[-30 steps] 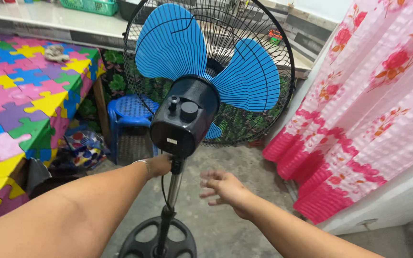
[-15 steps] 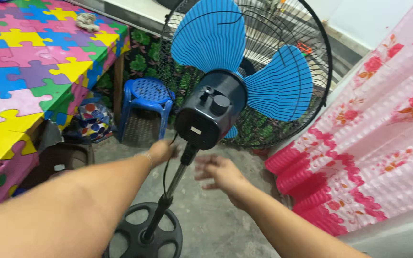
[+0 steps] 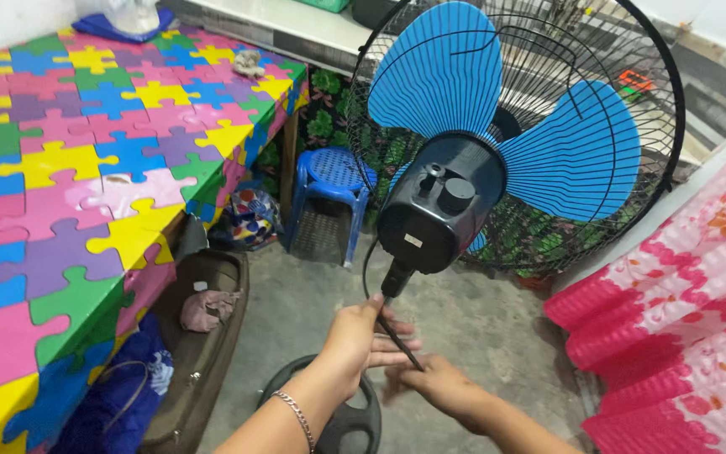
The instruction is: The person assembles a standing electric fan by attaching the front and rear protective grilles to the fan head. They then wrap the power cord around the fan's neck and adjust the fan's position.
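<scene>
A black pedestal fan with blue blades inside a wire cage stands in front of me, its back facing me. My left hand lies against the thin black pole just under the motor housing, fingers stretched across it. My right hand is lower and to the right, touching the pole from below. The round black base shows under my left wrist. A black cord loops beside the housing.
A table with a jigsaw-pattern cover fills the left. A blue plastic stool stands beyond the fan. A brown bag and a blue bag lie under the table edge. A pink floral curtain hangs at right.
Both hands have come down and together onto the pole; before, the left held it under the housing and the right hovered open beside it. The view has swung left.
</scene>
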